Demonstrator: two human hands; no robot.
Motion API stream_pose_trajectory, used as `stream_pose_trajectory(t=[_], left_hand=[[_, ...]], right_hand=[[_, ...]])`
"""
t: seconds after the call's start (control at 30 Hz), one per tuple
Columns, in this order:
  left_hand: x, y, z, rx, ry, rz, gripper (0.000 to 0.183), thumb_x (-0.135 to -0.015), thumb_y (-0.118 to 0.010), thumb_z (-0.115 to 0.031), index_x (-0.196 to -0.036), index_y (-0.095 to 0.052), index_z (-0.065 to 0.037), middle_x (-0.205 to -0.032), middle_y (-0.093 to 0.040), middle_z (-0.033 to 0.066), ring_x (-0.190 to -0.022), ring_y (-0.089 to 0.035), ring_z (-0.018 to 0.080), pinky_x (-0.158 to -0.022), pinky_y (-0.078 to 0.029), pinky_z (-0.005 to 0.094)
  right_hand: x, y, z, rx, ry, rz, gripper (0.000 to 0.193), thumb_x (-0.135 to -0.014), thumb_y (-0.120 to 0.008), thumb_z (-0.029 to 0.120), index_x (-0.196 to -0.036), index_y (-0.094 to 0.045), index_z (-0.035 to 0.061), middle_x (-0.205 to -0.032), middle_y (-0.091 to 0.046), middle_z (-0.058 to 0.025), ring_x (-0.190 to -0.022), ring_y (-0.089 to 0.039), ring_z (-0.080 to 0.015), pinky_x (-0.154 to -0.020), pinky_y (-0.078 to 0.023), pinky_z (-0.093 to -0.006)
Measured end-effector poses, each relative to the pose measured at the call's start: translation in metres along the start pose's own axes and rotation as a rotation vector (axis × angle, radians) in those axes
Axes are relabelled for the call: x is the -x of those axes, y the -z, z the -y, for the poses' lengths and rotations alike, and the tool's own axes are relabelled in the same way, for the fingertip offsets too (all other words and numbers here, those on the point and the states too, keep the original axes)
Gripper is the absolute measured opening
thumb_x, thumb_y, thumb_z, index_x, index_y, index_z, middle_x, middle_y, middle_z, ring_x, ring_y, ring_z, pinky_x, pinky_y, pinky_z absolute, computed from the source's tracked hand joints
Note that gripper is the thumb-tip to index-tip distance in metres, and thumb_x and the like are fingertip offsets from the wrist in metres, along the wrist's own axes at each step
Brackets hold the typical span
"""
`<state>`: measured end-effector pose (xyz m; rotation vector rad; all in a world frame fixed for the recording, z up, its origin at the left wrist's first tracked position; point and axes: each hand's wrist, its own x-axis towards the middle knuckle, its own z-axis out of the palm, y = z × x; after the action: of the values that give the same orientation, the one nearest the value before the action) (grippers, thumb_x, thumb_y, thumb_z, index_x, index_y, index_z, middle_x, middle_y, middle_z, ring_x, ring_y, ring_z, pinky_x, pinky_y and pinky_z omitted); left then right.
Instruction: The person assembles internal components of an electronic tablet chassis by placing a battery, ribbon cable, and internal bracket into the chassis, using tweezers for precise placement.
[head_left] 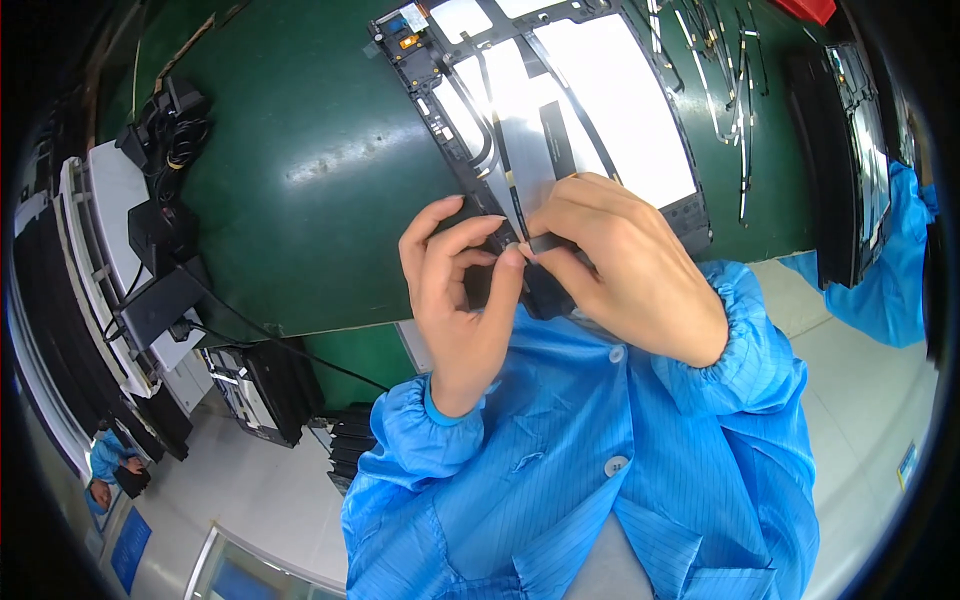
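Note:
A flat device panel with a black frame and bright silver-white plates (pixel 625 110) lies on the green table in front of me, slightly tilted. Down its left part runs a thin black flat cable (pixel 508 165). At the panel's near edge my right hand (pixel 625 260) pinches the lower end of this cable between thumb and fingers. Beside it, my left hand (pixel 455 275) has its fingers curled but apart over the panel's left near corner. Its thumb tip meets the right fingertips at the cable's end; the exact contact is hidden.
Several thin cable strips (pixel 742 110) lie right of the panel on the green table (pixel 320 160). Black panels (pixel 850 170) stand stacked at the right edge. Black adapters with cords (pixel 165 235) sit at left, and more panels (pixel 255 395) stand below the table. Another person (pixel 110 460) is at lower left.

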<state>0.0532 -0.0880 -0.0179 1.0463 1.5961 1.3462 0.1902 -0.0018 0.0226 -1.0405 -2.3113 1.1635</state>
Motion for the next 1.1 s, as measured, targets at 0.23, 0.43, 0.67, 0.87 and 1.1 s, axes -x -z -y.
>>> stream_pose_trajectory(t=[0.23,0.43,0.67,0.87,1.1], left_hand=[[-0.006,0.010,-0.002,0.156,0.114,0.050,0.021,-0.080,-0.064,0.008,-0.098,-0.055,0.001,-0.124,-0.039,0.0124,-0.097,-0.057,0.0153,-0.079,-0.051,0.0255],[0.004,0.012,0.000,0.145,0.099,0.061,0.031,-0.085,-0.061,0.002,-0.114,-0.050,0.000,-0.127,-0.040,0.0117,-0.100,-0.053,0.0154,-0.083,-0.048,0.0271],[0.029,0.032,-0.010,-0.055,0.247,0.231,0.018,-0.088,-0.060,-0.003,-0.105,-0.057,0.002,-0.098,-0.063,0.0088,-0.086,-0.062,0.0137,-0.079,-0.050,0.0262],[0.026,0.035,-0.011,0.163,0.418,0.282,0.019,-0.088,-0.061,-0.002,-0.106,-0.058,0.003,-0.092,-0.065,0.0086,-0.084,-0.063,0.0132,-0.074,-0.050,0.0246],[0.019,0.022,-0.018,0.307,0.271,0.210,0.020,-0.089,-0.060,-0.002,-0.108,-0.058,0.004,-0.095,-0.065,0.0098,-0.082,-0.061,0.0135,-0.072,-0.050,0.0245]], right_hand=[[0.000,0.004,0.002,-0.122,0.066,0.005,0.010,-0.076,-0.059,0.001,-0.085,-0.059,-0.0038,-0.080,-0.058,-0.0176,-0.080,-0.055,-0.0364,-0.071,-0.045,-0.0431],[0.003,-0.005,0.007,-0.227,0.105,0.089,0.012,-0.079,-0.061,0.004,-0.089,-0.057,-0.0019,-0.083,-0.057,-0.0165,-0.075,-0.057,-0.0379,-0.065,-0.046,-0.0449],[0.011,-0.015,0.006,0.087,0.001,-0.105,0.018,-0.073,-0.068,0.007,-0.083,-0.054,0.0012,-0.084,-0.054,-0.0114,-0.071,-0.059,-0.0328,-0.059,-0.047,-0.0422],[0.013,-0.020,-0.001,-0.185,0.119,-0.156,0.018,-0.070,-0.067,-0.001,-0.087,-0.060,0.0016,-0.084,-0.057,-0.0113,-0.072,-0.062,-0.0311,-0.059,-0.050,-0.0383],[0.010,-0.002,0.005,-0.375,0.001,-0.108,0.030,-0.064,-0.062,-0.011,-0.092,-0.065,0.0010,-0.076,-0.061,-0.0105,-0.071,-0.064,-0.0284,-0.061,-0.052,-0.0333]])
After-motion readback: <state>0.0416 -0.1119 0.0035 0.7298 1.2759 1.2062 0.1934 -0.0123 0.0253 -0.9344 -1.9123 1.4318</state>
